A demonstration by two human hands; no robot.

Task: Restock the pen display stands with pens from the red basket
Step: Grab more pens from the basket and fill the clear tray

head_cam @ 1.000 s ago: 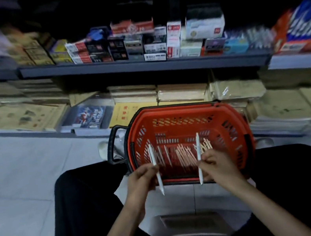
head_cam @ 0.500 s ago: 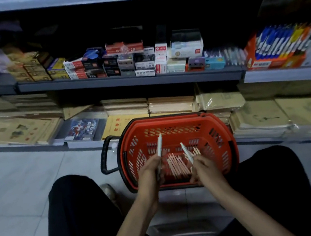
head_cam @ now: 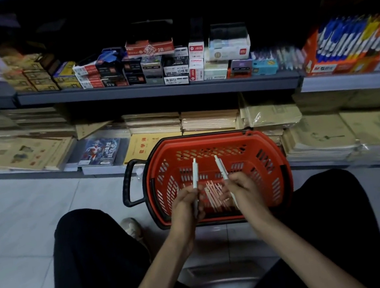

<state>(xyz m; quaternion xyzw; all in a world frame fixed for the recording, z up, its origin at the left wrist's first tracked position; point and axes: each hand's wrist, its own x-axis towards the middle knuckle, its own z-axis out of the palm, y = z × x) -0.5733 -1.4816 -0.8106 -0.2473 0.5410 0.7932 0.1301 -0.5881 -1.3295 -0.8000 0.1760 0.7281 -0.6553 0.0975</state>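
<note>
- The left hand [head_cam: 186, 206] grips a white pen [head_cam: 194, 174], raised over the red basket [head_cam: 247, 145] on the floor [head_cam: 8, 226].
- Loose pens [head_cam: 214, 194] lie in the basket, between both hands.
- The right hand [head_cam: 244, 189] grips another white pen [head_cam: 221, 167].

We look down on a red basket [head_cam: 210, 149] of moulded, perforated plastic with a dull sheen, its handle [head_cam: 128, 187] black plastic. The left pen [head_cam: 194, 174] and right pen [head_cam: 221, 167] show smooth white plastic. Our trousers [head_cam: 90, 263] are matt black cloth and the floor [head_cam: 20, 224] is smooth, faintly glossy tile. The shelf [head_cam: 149, 92] looks like grey painted metal, carrying printed cardboard boxes [head_cam: 149, 47]. Below lie matt brown-paper notebooks [head_cam: 18, 153] and packs [head_cam: 269, 109] in shiny clear wrap.
</note>
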